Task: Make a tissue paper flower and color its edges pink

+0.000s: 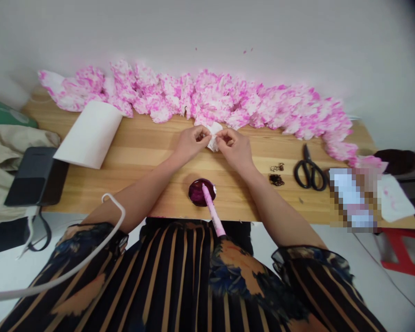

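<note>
Between my hands is a small piece of white, crinkled tissue paper [213, 137], held above the wooden table. My left hand [192, 144] pinches its left side between thumb and fingers. On the other side, my right hand [235, 148] grips it in the same way. Just beyond lies a long row of pink-and-white tissue flowers [210, 94]. Nearer my body stands a small round dish [198, 192] with dark purple inside, and a pink pen [213, 211] leans in it with its end toward me.
Black-handled scissors [310, 170] and small dark wire pieces [276, 179] lie to the right. Farther right are a blurred-out phone-shaped object [352, 198] and a pink-marked paper [396, 198]. At left are curved white paper [91, 133], a black device [38, 177] and a white cable [90, 263].
</note>
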A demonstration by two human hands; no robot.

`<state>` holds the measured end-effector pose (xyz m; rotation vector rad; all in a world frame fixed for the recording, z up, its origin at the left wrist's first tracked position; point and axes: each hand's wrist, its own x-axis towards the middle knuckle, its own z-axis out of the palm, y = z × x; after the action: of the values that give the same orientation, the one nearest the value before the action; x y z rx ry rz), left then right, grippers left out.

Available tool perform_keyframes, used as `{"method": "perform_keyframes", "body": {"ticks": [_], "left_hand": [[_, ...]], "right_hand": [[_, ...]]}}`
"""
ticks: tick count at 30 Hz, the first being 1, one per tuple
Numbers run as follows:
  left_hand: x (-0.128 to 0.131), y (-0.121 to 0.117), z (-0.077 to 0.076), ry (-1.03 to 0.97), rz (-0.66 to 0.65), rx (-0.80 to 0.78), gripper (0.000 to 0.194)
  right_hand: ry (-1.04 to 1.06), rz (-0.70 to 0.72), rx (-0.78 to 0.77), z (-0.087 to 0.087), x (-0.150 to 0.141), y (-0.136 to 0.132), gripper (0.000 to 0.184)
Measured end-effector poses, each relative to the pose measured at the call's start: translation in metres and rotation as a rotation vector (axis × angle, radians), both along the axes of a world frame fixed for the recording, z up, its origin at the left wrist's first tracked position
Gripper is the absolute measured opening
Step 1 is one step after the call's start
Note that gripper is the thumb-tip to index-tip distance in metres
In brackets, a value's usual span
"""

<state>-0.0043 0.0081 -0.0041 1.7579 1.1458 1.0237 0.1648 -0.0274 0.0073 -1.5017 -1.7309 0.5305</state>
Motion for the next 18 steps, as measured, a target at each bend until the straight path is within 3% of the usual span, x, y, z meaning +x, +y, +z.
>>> {"method": "perform_keyframes", "body": {"ticks": [8, 15, 18], "left_hand": [[0.0003, -0.0061, 0.0067, 0.043, -0.019, 0.027, 0.008], [0.0014, -0.0009, 0.0003, -0.012, 0.006, 0.025, 0.007], [0.0008, -0.0018, 0.0021, -0.024, 0.005, 0.01, 0.009]], "right_hand": [[-0.139, -0.029, 0.09, 0.007, -0.0018, -0.0044, 0.012], [0.136, 0.012, -0.04, -0.0018, 0.0043, 0.0047, 0.015], [0.137, 0.026, -0.033, -0.0021, 0.003, 0.004, 0.015]]}}
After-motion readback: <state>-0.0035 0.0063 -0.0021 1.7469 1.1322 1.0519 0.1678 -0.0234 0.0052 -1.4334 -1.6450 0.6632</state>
